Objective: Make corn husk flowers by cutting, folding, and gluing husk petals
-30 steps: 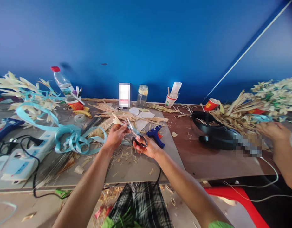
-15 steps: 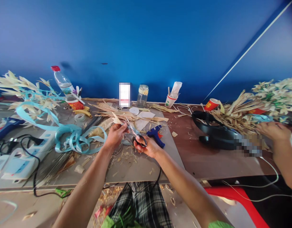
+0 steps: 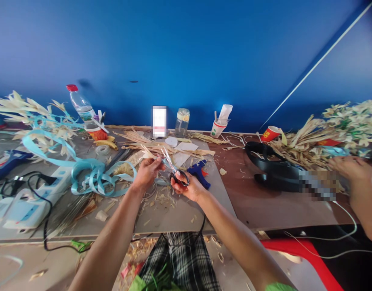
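Pinched in my left hand (image 3: 148,171) is a pale piece of dried husk (image 3: 147,152), cut into pointed petal-like tips that rise above the fingers. My right hand (image 3: 186,186) grips black-handled scissors (image 3: 170,162), its fingers in the loops. The blades stand parted and point up and away, just right of the left fingertips and apart from the husk tips. Behind the right hand lies a blue glue gun (image 3: 199,173). Light blue ribbon (image 3: 93,178) lies in loops left of my left hand.
Husk strips (image 3: 137,139) and a jar (image 3: 182,122) stand or lie at the back. A power strip (image 3: 37,204) and thin wires (image 3: 73,210) are on the left. Black headgear (image 3: 276,173) lies right, near another person's hand (image 3: 346,166). Scraps cover the tabletop.
The scissors have shifted slightly right, away from the left fingers, and their blades look wider apart. My left hand stays nearly in place with the husk piece.
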`<control>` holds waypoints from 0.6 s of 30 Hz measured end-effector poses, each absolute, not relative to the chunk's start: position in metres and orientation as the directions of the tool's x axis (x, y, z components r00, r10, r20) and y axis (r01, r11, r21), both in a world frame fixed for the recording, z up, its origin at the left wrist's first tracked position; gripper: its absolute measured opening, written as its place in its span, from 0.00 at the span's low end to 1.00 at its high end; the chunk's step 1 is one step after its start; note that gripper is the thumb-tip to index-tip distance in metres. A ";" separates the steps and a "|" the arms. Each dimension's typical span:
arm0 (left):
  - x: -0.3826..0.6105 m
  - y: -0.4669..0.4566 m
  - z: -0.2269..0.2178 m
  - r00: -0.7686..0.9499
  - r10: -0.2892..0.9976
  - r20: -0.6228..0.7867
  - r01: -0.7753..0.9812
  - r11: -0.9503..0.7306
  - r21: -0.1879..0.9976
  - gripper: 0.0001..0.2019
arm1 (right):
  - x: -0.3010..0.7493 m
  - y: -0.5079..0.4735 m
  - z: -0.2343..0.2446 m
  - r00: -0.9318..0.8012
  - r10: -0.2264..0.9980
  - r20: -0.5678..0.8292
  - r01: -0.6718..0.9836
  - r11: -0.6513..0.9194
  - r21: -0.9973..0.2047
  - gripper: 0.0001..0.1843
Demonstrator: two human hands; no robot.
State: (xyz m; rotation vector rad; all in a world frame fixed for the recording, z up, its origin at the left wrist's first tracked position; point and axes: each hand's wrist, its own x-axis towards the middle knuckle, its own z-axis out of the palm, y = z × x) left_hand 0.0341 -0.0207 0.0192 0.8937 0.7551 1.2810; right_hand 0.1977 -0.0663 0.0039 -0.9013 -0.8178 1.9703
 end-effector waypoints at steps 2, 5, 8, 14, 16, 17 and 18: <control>0.034 -0.020 0.019 0.139 0.990 0.013 -0.470 0.054 0.881 0.14 | 0.198 -0.067 0.003 -0.439 0.851 -0.287 -0.379 -0.466 -0.800 0.26; 0.035 -0.018 0.015 0.117 0.993 0.030 -0.472 0.029 0.881 0.14 | 0.199 -0.067 0.002 -0.459 0.845 -0.275 -0.370 -0.463 -0.805 0.26; 0.035 -0.016 0.010 0.125 0.992 0.035 -0.443 0.024 0.896 0.14 | 0.199 -0.067 0.003 -0.465 0.844 -0.267 -0.376 -0.461 -0.804 0.27; 0.036 -0.016 0.007 0.146 0.988 0.059 -0.484 0.019 0.875 0.13 | 0.198 -0.068 0.003 -0.451 0.851 -0.268 -0.368 -0.451 -0.813 0.26; 0.037 -0.017 0.009 0.145 0.987 0.065 -0.500 0.016 0.866 0.12 | 0.198 -0.068 0.003 -0.450 0.852 -0.269 -0.363 -0.449 -0.816 0.26; 0.037 -0.017 0.010 0.146 0.987 0.065 -0.503 0.018 0.864 0.12 | 0.198 -0.068 0.003 -0.453 0.850 -0.268 -0.358 -0.449 -0.819 0.26; 0.037 -0.018 0.010 0.151 0.987 0.064 -0.503 0.021 0.864 0.12 | 0.198 -0.068 0.002 -0.455 0.850 -0.266 -0.353 -0.446 -0.822 0.26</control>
